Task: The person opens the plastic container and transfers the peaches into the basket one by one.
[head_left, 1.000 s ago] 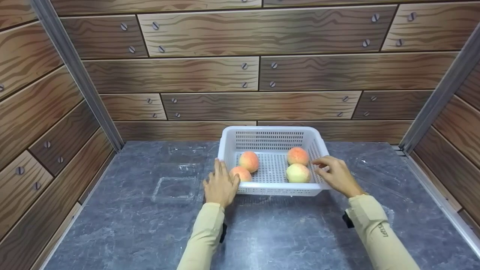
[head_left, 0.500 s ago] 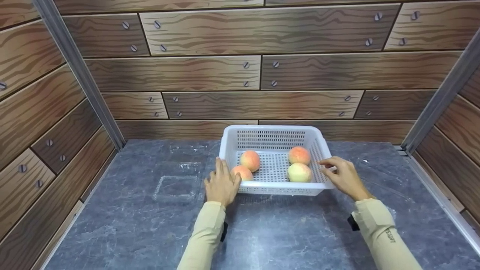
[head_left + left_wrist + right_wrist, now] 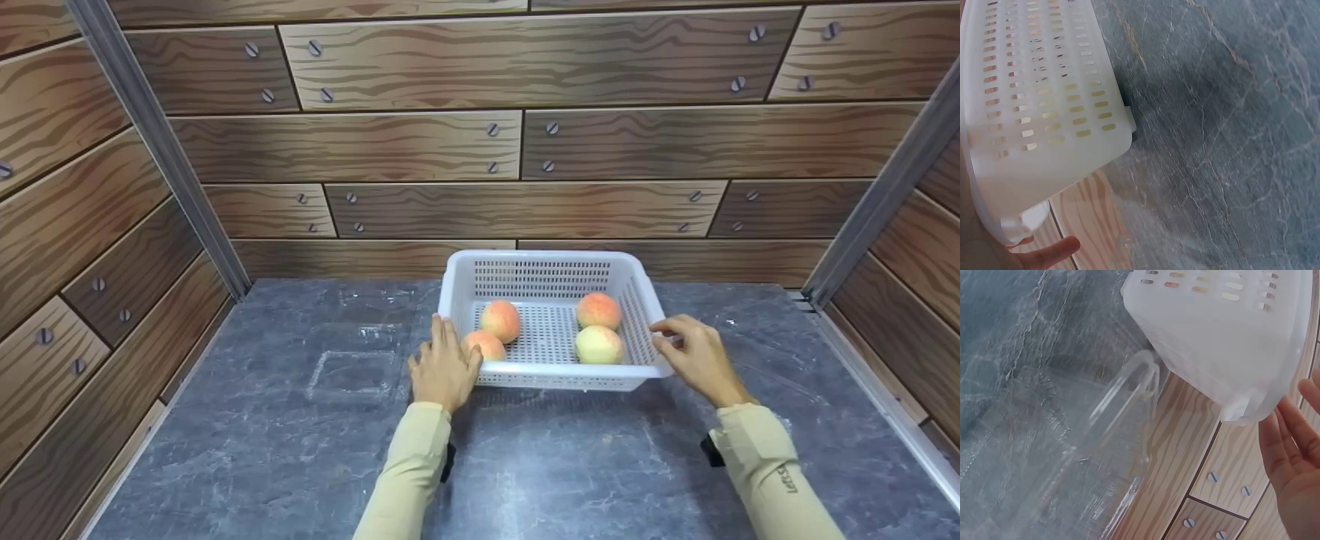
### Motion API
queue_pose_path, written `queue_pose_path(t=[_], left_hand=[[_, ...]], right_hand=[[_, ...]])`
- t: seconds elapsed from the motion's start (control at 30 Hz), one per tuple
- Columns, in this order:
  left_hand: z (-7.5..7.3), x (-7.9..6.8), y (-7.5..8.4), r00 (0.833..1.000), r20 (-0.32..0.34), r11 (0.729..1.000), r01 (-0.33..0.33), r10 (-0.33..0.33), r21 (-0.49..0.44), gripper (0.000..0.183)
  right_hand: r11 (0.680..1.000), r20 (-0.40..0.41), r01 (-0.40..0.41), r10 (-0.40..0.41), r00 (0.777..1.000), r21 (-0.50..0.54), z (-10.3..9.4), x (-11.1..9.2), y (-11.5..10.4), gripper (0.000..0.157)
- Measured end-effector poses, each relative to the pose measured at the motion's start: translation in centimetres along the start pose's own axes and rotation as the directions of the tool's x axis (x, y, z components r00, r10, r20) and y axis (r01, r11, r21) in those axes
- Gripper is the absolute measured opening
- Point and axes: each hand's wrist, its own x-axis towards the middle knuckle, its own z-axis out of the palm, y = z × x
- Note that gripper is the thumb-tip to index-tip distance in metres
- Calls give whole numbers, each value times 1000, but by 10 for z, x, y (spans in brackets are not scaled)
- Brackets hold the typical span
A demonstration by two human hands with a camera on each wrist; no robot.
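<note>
A white plastic basket [image 3: 559,369] with slotted walls stands near the back of the table. Inside it, two orange-red peaches [image 3: 500,322] lie at the left, and a reddish peach [image 3: 598,311] and a pale yellow peach [image 3: 598,345] at the right. My left hand [image 3: 441,371] rests with extended fingers on the basket's left front corner. In the left wrist view one finger [image 3: 1050,254] shows beyond the rim. My right hand [image 3: 699,360] is just outside the basket's right rim, fingers lightly bent. Its fingertips [image 3: 1272,430] are right at the rim in the right wrist view.
Clear plastic boxes [image 3: 352,375] lie on the grey marbled table [image 3: 525,465] left of the basket. More clear plastic [image 3: 1072,455] lies to the right, hard to see from above. A wood-patterned wall [image 3: 427,210] closes the back, with metal posts [image 3: 172,157] at the corners.
My right hand has moved to the right, from over the right rim near the peaches to just outside it. The left hand, the basket and the peaches stay put.
</note>
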Motion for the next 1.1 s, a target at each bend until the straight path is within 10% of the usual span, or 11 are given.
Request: queue_pose_path(t=[1.1], left_hand=[[1, 0, 0, 1000, -23, 1000, -11, 11, 1, 73]], right_hand=[[991, -79, -107, 101, 992, -85, -2, -32, 20, 16]])
